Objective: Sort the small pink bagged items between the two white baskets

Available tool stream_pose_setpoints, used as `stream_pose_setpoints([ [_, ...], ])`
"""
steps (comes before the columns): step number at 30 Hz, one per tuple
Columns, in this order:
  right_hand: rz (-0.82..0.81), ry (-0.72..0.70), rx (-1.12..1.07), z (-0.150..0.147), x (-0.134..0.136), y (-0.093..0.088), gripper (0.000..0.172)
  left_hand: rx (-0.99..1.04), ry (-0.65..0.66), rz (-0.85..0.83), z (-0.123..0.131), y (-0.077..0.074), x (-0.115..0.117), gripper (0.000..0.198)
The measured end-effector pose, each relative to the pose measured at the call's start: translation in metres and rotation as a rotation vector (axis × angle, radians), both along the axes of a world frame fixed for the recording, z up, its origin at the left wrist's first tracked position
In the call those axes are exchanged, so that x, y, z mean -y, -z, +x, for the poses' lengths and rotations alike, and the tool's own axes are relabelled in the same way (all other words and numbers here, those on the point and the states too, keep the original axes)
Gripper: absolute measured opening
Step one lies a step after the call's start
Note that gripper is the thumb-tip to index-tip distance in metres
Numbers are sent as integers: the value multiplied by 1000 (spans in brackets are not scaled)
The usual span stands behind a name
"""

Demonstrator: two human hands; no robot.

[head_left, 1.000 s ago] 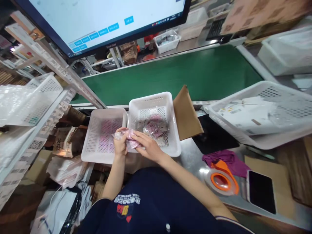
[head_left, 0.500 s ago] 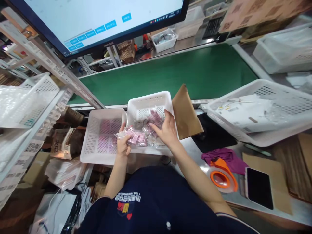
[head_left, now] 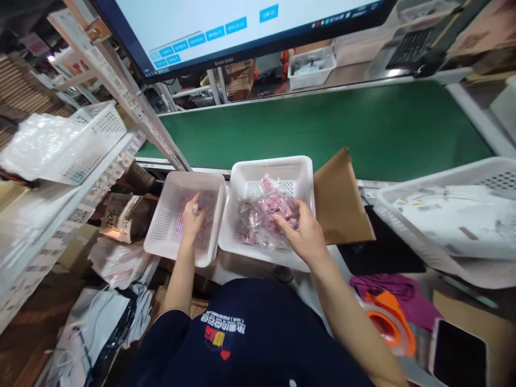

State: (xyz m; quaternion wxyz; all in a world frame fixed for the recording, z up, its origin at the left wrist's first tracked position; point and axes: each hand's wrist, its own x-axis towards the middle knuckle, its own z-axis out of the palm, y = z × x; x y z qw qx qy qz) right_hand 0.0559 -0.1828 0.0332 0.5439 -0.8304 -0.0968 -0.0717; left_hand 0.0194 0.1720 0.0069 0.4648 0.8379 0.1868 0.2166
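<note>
My left hand (head_left: pixel 193 219) is over the left white basket (head_left: pixel 156 236), its thumb and index finger apart, with no packet visible in it. Pinkish-purple contents (head_left: pixel 177 228) show at the bottom there, partly hidden by the hand. In the right white basket (head_left: pixel 237 177), my right hand (head_left: pixel 304 231) grips a clear plastic packet of pink pieces (head_left: pixel 276 207) between thumb and fingers. Other clear packets (head_left: pixel 252 223), some with pink and some greyish, lie under and beside it. What the packets contain is too small to make out.
A cardboard flap (head_left: pixel 341 199) stands against the right basket. Behind runs a green conveyor belt (head_left: pixel 298 118), under a monitor (head_left: pixel 258 37). At the right are a large white basket (head_left: pixel 403 236), an orange tape dispenser (head_left: pixel 393 322), a purple cloth (head_left: pixel 397 293) and a phone (head_left: pixel 459 352).
My left hand has moved from the right basket's edge into the left basket, and the pink packet it held is gone from it. My right hand has closed on a pink packet. The view has shifted.
</note>
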Motion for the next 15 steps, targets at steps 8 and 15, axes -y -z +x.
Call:
stream_pose_setpoints([
  [8,22,-85,82,-46,37,34,69,-229,-83,268,-7,45,-42,19],
  [15,10,94,74,-129,84,68,17,517,-320,273,24,-23,3,29],
])
